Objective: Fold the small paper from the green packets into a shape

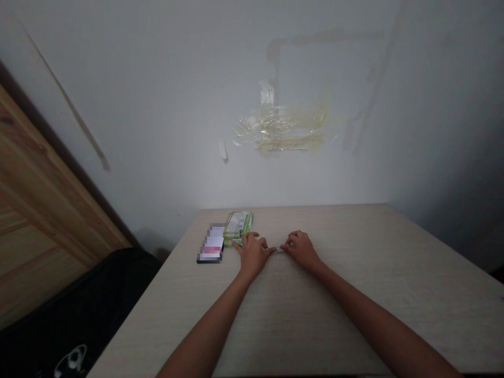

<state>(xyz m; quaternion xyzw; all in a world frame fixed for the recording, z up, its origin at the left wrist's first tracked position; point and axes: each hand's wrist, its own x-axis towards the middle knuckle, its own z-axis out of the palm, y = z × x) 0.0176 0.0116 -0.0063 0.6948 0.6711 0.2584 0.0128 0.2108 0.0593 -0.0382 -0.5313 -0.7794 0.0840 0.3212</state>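
Near the far half of the table, my left hand [254, 255] and my right hand [302, 250] face each other with a small gap between them. A thin, pale strip with some green [279, 249] spans that gap, low over the tabletop. Thumb and fingers of each hand pinch one end of it, so most of it is covered and its kind cannot be made out. Just beyond my left hand lie green-and-white printed packets [238, 223], stacked flat and partly hidden by the fingers. My right hand touches nothing else that shows.
A phone [211, 242] with a lit, blurred screen lies left of the packets. The light wood-grain table [338, 336] meets a grey wall [169, 105] bearing old clear tape [291, 128]. At the left are a black bag [106, 294] and a wooden panel [43, 199].
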